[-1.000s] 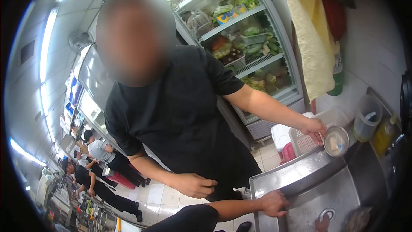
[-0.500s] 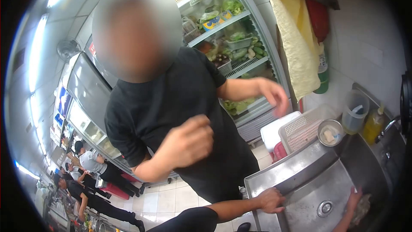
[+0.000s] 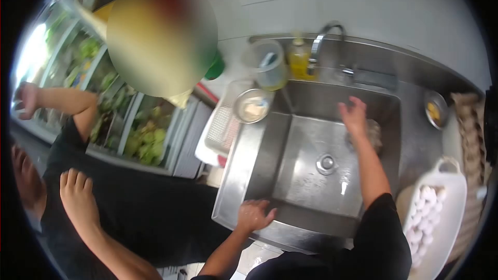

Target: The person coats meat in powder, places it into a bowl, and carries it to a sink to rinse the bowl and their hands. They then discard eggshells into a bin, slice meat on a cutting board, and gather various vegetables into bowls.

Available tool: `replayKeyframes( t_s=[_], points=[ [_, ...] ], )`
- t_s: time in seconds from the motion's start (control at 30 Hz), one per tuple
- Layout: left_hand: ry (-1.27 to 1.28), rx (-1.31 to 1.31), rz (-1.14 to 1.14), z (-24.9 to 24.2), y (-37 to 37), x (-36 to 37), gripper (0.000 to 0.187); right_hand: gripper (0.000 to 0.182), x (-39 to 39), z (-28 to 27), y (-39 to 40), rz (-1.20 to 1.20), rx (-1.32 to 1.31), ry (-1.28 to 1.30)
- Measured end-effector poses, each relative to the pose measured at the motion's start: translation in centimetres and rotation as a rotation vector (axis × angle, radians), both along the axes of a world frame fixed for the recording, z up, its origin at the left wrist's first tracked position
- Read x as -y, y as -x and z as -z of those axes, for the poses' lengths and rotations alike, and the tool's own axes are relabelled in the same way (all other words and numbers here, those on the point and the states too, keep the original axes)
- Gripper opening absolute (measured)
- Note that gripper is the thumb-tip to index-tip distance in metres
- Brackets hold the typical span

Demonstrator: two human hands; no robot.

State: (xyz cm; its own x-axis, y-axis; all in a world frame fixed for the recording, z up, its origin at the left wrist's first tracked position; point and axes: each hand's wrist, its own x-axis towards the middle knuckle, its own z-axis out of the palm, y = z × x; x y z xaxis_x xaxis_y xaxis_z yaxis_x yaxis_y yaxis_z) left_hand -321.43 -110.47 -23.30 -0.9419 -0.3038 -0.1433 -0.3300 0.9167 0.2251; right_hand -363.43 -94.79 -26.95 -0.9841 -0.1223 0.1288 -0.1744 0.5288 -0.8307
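Observation:
My left hand (image 3: 255, 215) rests at the near left rim of the metal sink (image 3: 306, 176), its fingers apart and the skin looking wet. Over the right part of the basin reaches my right hand (image 3: 354, 116), fingers spread and nothing in them. Beside and partly behind my right wrist lies a brownish, crumpled clump (image 3: 373, 137); what it is I cannot make out. The curved faucet (image 3: 327, 33) stands beyond my right hand. Between my hands, toward the basin's middle, sits the round drain (image 3: 326, 164).
A co-worker in a black shirt (image 3: 145, 207) stands at left, arms raised. Behind are a yellow soap bottle (image 3: 299, 59), plastic jug (image 3: 268, 65), metal bowl (image 3: 252, 106) and perforated basket (image 3: 224, 132). At right are a white basket of eggs (image 3: 451, 218) and egg trays (image 3: 469, 140).
The view has swung right and down toward the sink, bringing the eggs into sight. My right hand shows more fully, fingers spread. My left hand stays at the sink's rim.

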Motion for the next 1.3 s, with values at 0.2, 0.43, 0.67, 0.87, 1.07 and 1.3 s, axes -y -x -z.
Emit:
replayKeyframes(
  t_s=[0.2,0.43,0.67,0.87,1.07,1.3],
  points=[
    [0.045,-0.097,0.008,0.3,-0.3,0.1,0.042,0.072,1.2,-2.8,2.2,0.171,-0.253,0.135],
    [0.022,0.007,-0.012,-0.7,-0.2,0.0,0.045,0.048,1.5,-6.7,8.8,-0.035,-0.160,0.222],
    [0.028,-0.118,0.016,0.6,-0.6,0.3,0.042,0.024,1.8,-0.6,2.2,-0.094,-0.667,-0.258],
    [0.032,-0.125,0.013,0.8,-0.7,0.2,0.039,0.022,13.4,-2.3,-3.1,-0.243,0.645,0.728],
    [0.024,-0.135,0.022,0.1,-0.3,-0.1,0.039,0.015,16.2,-7.3,-5.0,-0.234,0.939,1.303],
    [0.016,-0.100,0.010,0.2,-0.5,0.1,0.036,0.045,10.0,-14.9,-1.0,-0.750,0.938,1.679]
  ],
)
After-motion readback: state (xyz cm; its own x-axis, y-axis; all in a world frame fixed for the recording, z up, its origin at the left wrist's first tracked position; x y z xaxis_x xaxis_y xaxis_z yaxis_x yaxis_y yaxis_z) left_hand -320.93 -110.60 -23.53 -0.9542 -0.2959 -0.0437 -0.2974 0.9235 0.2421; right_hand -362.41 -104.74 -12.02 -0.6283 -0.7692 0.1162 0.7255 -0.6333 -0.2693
